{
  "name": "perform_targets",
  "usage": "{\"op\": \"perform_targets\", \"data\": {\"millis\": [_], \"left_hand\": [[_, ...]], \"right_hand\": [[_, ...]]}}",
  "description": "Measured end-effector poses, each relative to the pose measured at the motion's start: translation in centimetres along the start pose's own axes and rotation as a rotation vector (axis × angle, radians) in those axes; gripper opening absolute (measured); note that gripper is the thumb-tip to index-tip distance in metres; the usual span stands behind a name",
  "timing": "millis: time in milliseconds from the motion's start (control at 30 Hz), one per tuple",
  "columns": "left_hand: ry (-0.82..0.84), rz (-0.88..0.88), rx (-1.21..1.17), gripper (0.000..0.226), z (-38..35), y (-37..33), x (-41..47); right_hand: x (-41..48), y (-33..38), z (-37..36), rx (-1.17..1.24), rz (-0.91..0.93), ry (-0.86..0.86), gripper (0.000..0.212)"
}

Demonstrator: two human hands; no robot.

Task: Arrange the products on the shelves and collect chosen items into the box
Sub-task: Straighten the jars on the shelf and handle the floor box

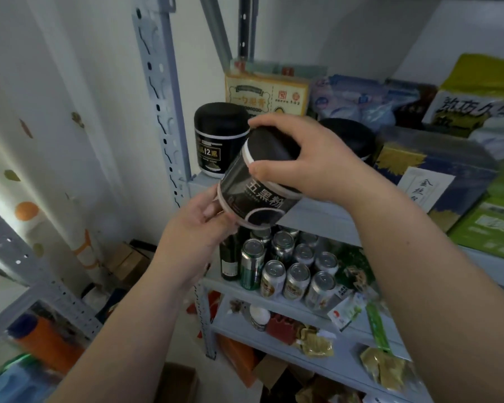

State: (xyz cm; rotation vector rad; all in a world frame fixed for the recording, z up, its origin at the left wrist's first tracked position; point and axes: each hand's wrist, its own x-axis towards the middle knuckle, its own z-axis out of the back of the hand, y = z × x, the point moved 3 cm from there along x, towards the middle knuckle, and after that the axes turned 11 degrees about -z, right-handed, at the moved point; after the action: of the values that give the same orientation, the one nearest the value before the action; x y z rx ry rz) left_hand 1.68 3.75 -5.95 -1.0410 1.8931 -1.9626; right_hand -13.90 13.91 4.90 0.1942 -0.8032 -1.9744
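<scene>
Two hands share one black jar (262, 187), which hangs tilted in the air just in front of the upper shelf (317, 216) edge. I have the right hand (317, 158) with fingers curled over the lid end and thumb pressed on the white band, while the left hand (198, 225) pinches the bottom rim between thumb and fingertips. To do this well, I'd bring the jar upright before it crosses the edge, turn the label outward, and keep the left hand under the base until it sits flat. Counting from the held jar, there are three jars in all. A second jar (216, 138) stands just up-left of it, and a third jar (352, 138) sits behind-right, mostly hidden. Directly below it I count at least eight cans (297, 276) and one dark bottle (230, 257); any further back I cannot make out.
</scene>
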Motion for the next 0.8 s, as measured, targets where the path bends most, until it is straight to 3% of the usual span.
{"op": "perform_targets", "data": {"millis": [167, 233, 300, 367, 433, 600, 800], "left_hand": [[0.104, -0.065, 0.653, 0.034, 0.7, -1.8, 4.1], [0.119, -0.123, 0.854, 0.038, 0.7, -2.0, 5.9], [0.062, -0.287, 0.981, 0.043, 0.9, -2.7, 7.5], [0.026, -0.448, 1.074, 0.050, 1.1, -3.8, 9.3], [0.116, -0.511, 1.173, 0.061, 0.9, -4.3, 11.4], [0.372, -0.383, 1.442, 0.088, 0.6, -3.7, 15.6], [0.323, -0.454, 1.454, 0.084, 1.2, -2.7, 15.8]], "right_hand": [[2.7, 1.5, 0.8, -0.268, 0.024, -0.106, 0.077], [3.8, 1.4, -0.1, -0.429, 0.029, -0.160, 0.071], [4.5, 0.5, -1.4, -0.556, 0.022, -0.164, 0.063], [4.3, -0.7, -2.4, -0.602, 0.011, -0.156, 0.068], [3.8, -1.4, -3.0, -0.614, 0.040, -0.173, 0.077], [3.1, -1.4, -3.4, -0.650, 0.027, -0.304, 0.075], [3.7, -2.3, -4.0, -0.728, -0.159, -0.337, 0.074]]}}
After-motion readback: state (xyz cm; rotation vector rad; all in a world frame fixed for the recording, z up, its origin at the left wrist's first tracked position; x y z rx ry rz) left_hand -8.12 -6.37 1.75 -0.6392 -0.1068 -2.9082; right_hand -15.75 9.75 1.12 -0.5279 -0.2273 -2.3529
